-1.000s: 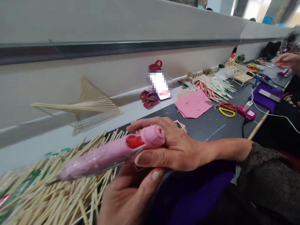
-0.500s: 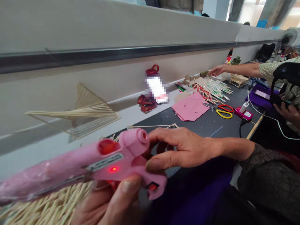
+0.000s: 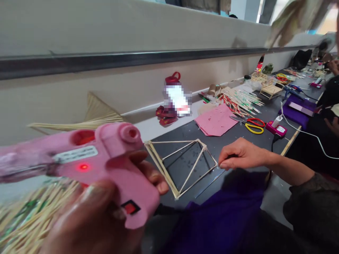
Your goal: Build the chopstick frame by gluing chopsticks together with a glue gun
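From my remote post, I see the stick pile (image 3: 34, 218) at the far left of the counter (image 3: 182, 135), and the stick frame (image 3: 166, 175) between my 2 hands. Behind the frame are paper sheets (image 3: 217, 119), with scissors (image 3: 247, 122) and then a power strip (image 3: 282, 131) to their right. The phone (image 3: 178, 100) sits on the ledge (image 3: 148, 128), left of the sheets.

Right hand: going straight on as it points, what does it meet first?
The right hand would likely meet the nearest corner of the wooden stick frame first, though any height gap is unclear.
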Demonstrator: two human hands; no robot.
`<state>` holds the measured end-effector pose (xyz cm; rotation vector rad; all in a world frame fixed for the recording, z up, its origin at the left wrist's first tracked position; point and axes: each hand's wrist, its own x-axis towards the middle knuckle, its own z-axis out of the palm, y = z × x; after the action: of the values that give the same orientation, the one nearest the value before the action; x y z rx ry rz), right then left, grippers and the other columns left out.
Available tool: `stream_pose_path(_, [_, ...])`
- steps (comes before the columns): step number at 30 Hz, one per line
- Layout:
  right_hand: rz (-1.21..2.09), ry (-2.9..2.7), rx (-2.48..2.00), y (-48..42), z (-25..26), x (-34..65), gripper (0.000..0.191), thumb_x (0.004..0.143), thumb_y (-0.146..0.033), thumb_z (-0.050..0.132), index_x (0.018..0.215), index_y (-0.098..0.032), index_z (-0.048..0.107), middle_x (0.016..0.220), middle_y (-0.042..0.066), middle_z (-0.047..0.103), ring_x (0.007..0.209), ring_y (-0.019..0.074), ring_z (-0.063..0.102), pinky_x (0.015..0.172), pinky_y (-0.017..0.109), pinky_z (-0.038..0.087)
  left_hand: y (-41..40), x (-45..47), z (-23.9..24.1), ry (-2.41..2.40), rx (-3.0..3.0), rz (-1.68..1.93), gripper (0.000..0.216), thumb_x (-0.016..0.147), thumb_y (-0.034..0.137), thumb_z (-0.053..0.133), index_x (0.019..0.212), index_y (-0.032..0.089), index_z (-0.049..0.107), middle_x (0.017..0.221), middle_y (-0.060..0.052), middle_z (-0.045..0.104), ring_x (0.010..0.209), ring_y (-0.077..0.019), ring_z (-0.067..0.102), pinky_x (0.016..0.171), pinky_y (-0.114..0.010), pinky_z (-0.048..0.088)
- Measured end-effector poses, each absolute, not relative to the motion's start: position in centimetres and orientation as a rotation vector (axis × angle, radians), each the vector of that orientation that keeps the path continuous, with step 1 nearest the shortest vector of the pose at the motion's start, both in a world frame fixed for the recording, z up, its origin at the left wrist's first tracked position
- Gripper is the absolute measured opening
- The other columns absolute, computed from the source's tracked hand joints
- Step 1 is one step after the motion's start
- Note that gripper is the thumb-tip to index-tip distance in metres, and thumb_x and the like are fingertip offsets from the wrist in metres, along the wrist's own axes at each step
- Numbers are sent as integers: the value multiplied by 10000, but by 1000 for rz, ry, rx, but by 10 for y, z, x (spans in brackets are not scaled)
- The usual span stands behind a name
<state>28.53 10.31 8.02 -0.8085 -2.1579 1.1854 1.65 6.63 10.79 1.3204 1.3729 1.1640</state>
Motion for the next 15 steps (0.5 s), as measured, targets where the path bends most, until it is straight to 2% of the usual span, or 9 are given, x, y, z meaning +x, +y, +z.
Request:
stream_pose_path(2, [1178,-2205,-872,106,71,296,221,919,-300,577,813,-122,652,659,-15,623,560,64,553,551,172,414,72,17,110,1252,1133,1296,465,840,453,518,1279,342,629,985,13,753,790,-234,688,692,-376,632])
stream_pose_path(4, [1112,-2325,-927,109,62,302,223,926,-291,580,823,-116,674,693,6,655,597,77,581,584,186,419,73,20,113,1193,1035,1313,370,779,435,611,1114,316,716,903,8,738,715,-191,663,619,-320,601])
stream_pose_path(8, [923,-2683,-893,106,44,297,185,951,-226,559,928,-117,707,861,60,708,754,112,638,680,213,434,68,29,116,1275,1080,1203,436,748,528,600,1128,340,704,894,12,725,687,-180,652,602,-320,559])
stream_pose_path(10, [742,-2859,-891,102,35,288,179,961,-197,538,1003,-136,701,958,72,703,759,113,630,626,214,403,67,30,113,1324,1138,1170,450,746,547,570,1098,304,706,888,-9,729,689,-195,644,602,-337,553])
stream_pose_path(12, [502,-2998,-942,98,26,278,188,960,-165,521,1060,-155,680,1031,74,686,737,115,612,542,222,331,69,28,109,1349,1157,1188,409,709,556,582,956,261,721,813,-28,722,657,-200,625,555,-332,536])
stream_pose_path(15, [235,-3140,-940,96,14,266,200,963,-139,497,1103,-155,639,1031,68,664,757,134,604,489,245,251,71,28,109,1337,1199,1170,401,658,599,610,832,252,710,778,-34,719,637,-195,622,504,-303,521])
